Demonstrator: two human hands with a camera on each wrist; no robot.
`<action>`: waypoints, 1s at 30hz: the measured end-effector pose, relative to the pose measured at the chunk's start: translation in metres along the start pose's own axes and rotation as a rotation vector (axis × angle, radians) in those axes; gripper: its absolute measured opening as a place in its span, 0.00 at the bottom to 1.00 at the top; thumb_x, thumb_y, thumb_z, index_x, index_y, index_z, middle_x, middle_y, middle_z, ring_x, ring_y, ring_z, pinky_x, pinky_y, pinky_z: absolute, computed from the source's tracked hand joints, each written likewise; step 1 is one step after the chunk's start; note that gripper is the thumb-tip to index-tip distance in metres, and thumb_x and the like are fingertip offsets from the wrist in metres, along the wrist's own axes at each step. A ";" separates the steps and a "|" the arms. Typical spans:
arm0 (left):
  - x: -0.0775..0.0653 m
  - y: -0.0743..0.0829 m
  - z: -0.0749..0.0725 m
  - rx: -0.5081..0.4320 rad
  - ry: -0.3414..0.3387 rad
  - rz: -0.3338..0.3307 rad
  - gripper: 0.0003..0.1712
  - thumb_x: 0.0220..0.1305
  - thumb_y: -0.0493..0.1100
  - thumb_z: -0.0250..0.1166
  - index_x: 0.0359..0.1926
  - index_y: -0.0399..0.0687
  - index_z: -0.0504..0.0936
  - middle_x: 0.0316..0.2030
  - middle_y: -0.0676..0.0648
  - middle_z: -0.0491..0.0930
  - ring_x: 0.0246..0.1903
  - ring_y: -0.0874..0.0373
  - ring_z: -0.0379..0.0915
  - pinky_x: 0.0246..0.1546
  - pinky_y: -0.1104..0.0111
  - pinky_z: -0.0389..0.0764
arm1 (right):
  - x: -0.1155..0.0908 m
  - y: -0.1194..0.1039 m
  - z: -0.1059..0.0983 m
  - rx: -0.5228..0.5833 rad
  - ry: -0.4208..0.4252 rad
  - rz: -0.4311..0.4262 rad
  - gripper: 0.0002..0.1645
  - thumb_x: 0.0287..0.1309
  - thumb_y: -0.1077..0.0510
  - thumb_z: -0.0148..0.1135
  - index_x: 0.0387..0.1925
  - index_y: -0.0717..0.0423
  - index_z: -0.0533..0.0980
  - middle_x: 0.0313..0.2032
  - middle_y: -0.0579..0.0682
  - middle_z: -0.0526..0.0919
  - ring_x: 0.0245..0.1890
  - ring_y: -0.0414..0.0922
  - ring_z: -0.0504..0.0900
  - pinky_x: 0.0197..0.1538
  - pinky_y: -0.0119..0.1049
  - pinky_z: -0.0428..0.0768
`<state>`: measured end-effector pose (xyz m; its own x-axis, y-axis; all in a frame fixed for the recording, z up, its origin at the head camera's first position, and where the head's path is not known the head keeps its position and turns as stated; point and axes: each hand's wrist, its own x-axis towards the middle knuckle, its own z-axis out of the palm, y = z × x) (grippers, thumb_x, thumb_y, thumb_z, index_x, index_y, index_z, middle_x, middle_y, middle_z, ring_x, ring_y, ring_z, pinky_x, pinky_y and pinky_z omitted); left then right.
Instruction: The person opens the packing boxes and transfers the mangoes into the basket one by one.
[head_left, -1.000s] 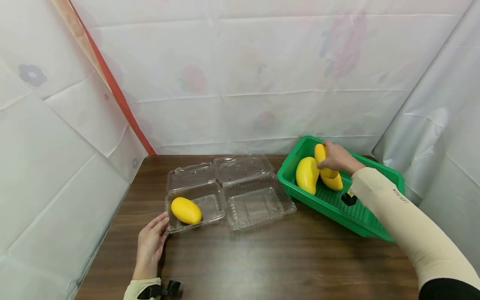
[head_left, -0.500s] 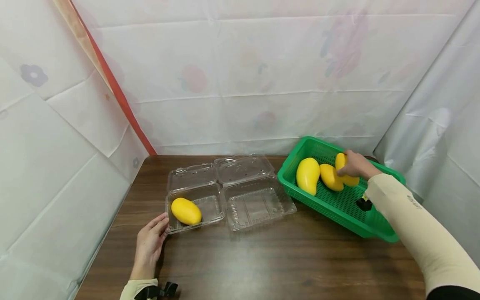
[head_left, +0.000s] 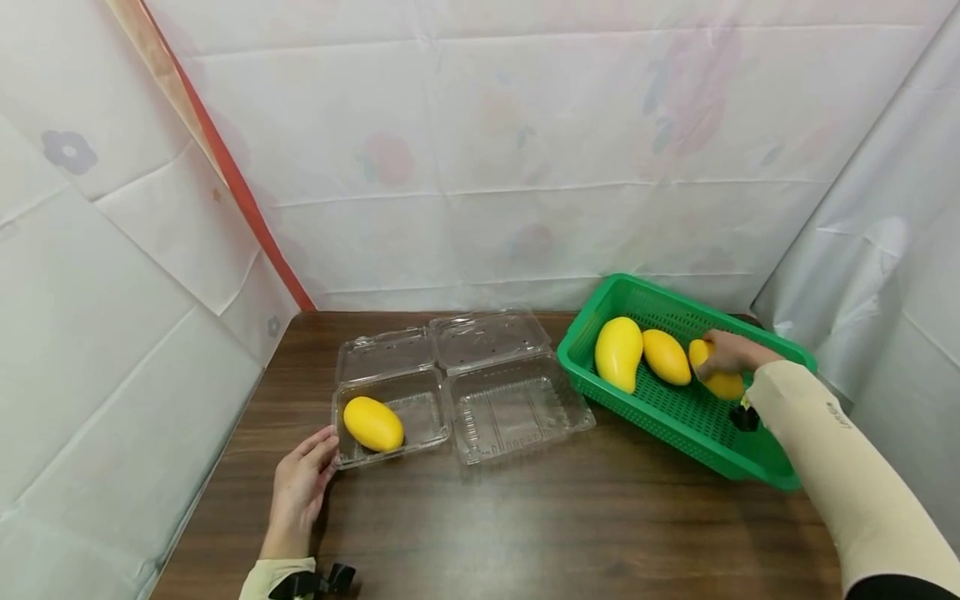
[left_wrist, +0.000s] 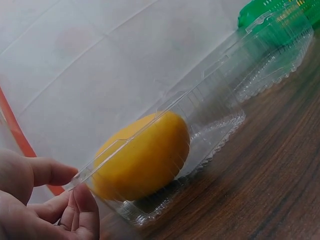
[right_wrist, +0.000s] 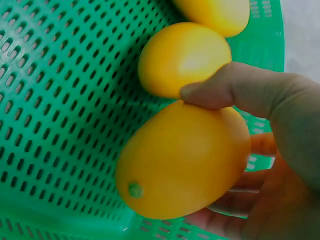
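Note:
My left hand (head_left: pixel 297 487) pinches the near left corner of a clear plastic clamshell box (left_wrist: pixel 220 112), whose lid lies folded back. Inside that box lies one yellow mango (head_left: pixel 372 423). Over in the green basket (head_left: pixel 660 425), my right hand (head_left: pixel 735 353) grips another mango (right_wrist: pixel 182 160), thumb on top and fingers around its far side. A green stem spot shows on its end in the right wrist view. Two further mangoes lie to its left in the basket, an oval one (head_left: pixel 667 357) and a larger curved one (head_left: pixel 618 354).
A second clear clamshell box (head_left: pixel 517 412), lid back, stands between the first box and the basket. The basket's left end touches or nearly touches it. White printed sheeting (head_left: pixel 480 167) hangs behind the brown wooden table (head_left: pixel 517 533).
My right hand has carried its mango rightward and lower within the basket, away from the oval mango it was over. My left hand has stayed at the box corner.

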<state>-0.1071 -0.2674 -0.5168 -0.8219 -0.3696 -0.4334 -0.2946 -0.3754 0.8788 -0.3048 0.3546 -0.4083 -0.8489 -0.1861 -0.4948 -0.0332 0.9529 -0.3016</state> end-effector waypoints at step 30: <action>-0.001 0.001 -0.006 0.019 -0.017 -0.021 0.09 0.68 0.44 0.63 0.34 0.67 0.85 0.34 0.64 0.78 0.34 0.69 0.72 0.35 0.79 0.77 | -0.002 0.002 0.019 -0.056 -0.071 0.091 0.56 0.56 0.47 0.67 0.65 0.80 0.47 0.51 0.76 0.68 0.47 0.63 0.72 0.44 0.52 0.75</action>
<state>-0.1039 -0.2725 -0.5167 -0.8236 -0.3477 -0.4481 -0.3204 -0.3667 0.8734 -0.2929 0.3525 -0.4228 -0.8101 -0.1128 -0.5753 0.0115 0.9781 -0.2079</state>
